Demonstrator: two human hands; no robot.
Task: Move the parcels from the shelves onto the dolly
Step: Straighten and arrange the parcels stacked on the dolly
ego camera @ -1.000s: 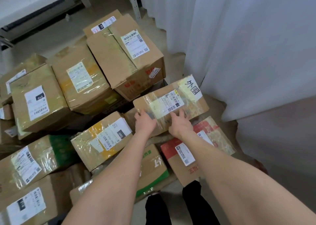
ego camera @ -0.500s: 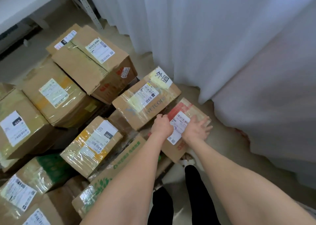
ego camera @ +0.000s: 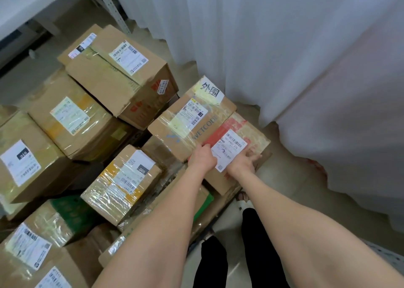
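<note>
Nearest me, black trouser legs [ego camera: 258, 244] and pale floor [ego camera: 295, 189] between them. My left hand [ego camera: 202, 157] rests knuckles-up on the near left edge of the red-printed parcel [ego camera: 251, 130], fingers curled at its edge; my right hand [ego camera: 244, 164] lies flat with fingers spread on its near right edge. Hands sit just beside each other, the white label [ego camera: 229, 149] between them. I can't tell if either hand truly grips.

That parcel lies on top of the stack at the right end, touching the taped WETCODE parcel [ego camera: 190, 121] on its left. A green-printed box [ego camera: 205, 200] shows under my left forearm. Left of it, a yellow-taped box [ego camera: 122, 185], then more brown boxes crowded edge to edge. The big box [ego camera: 118, 73] sits highest at the back. The dolly itself is hidden under the boxes.

White curtain [ego camera: 284, 47] hangs close on the right, reaching the floor. Far left, a perforated shelf post [ego camera: 109, 3] and a white shelf edge [ego camera: 21, 8].
</note>
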